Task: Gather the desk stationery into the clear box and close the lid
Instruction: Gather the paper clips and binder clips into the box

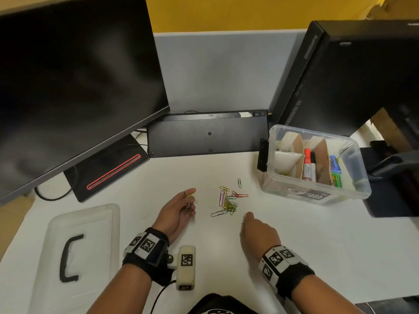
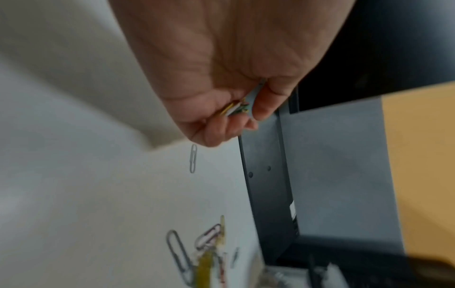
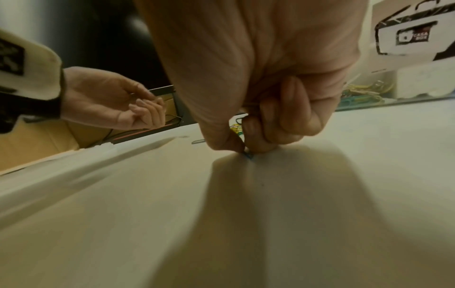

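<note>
Several coloured paper clips [image 1: 227, 201] lie scattered mid-desk, blurred in the left wrist view as paper clips [image 2: 204, 251]. My left hand [image 1: 181, 209] lies palm up to their left, fingers curled round a small bunch of clips [image 2: 236, 109]. My right hand [image 1: 256, 227] is down on the desk just right of the pile; thumb and forefinger pinch a blue clip [image 3: 248, 155] against the surface. The clear box [image 1: 317, 196] stands open at the right with markers, cardboard dividers and small packs inside. Its lid [image 1: 79, 250], with a black handle, lies at the front left.
A black monitor [image 1: 74, 82] and its base [image 1: 106, 171] fill the left back. A dark keyboard [image 1: 206, 134] leans against the grey partition. A black computer tower [image 1: 353, 71] stands behind the box. A single grey clip [image 2: 193, 160] lies apart from the pile.
</note>
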Demonstrator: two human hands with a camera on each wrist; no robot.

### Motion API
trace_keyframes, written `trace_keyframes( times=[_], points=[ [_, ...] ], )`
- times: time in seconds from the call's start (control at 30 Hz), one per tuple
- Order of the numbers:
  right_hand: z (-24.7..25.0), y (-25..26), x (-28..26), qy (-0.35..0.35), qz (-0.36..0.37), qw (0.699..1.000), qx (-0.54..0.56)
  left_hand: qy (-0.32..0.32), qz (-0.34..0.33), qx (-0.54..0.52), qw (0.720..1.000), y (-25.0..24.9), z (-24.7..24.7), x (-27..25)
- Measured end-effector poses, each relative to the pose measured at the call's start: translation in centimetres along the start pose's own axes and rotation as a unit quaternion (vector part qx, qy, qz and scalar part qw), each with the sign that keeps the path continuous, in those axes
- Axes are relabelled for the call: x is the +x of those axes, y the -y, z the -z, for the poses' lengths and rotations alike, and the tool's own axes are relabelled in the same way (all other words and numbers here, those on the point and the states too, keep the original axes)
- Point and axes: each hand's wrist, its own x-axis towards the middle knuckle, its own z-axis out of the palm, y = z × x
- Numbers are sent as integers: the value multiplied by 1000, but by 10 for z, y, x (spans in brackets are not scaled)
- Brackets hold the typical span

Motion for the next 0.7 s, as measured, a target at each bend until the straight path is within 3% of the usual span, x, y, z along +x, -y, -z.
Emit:
trace_keyframes(
  times=[0.13, 0.2, 0.23, 0.27, 0.33, 0.37, 0.43, 0.47, 0.5, 0.57, 0.6, 0.63, 0.67, 0.7],
  points=[
    [-1, 1, 5, 22, -23, 999, 13, -61, 21, -100, 993, -5, 5, 5],
    [1, 1, 8, 35, -27, 999, 12, -84, 27, -41, 995, -6, 8, 12],
    [1, 1, 8, 36, -19, 999, 2, -93, 16, 71, 993, -7, 8, 16],
    [1, 2, 7, 37, -6, 999, -11, -95, -11, 236, 967, -7, 10, 21],
    [1, -1, 5, 41, 15, 999, -19, -77, -82, 551, 827, -7, 11, 30],
    [0, -5, 5, 45, 24, 999, -3, -57, -100, 637, 762, -7, 11, 33],
    [4, -13, 8, 61, 50, 990, 114, -15, -115, 715, 690, -5, 12, 38],
    [9, -18, 10, 80, 64, 968, 228, -1, -119, 733, 670, -5, 13, 40],
    [14, -22, 11, 104, 68, 918, 378, 4, -121, 743, 658, -5, 14, 43],
    [21, -27, 14, 136, 31, 730, 669, 0, -119, 747, 654, -4, 14, 46],
    [25, -29, 15, 150, 9, 644, 750, -3, -110, 747, 655, -4, 14, 47],
    [27, -29, 16, 149, -10, 601, 785, -4, -102, 748, 656, -4, 13, 47],
    [28, -28, 18, 144, -22, 585, 798, -4, -91, 750, 655, -4, 13, 47],
    [28, -28, 21, 134, -34, 588, 797, 0, -85, 755, 650, -3, 12, 48]
  ],
)
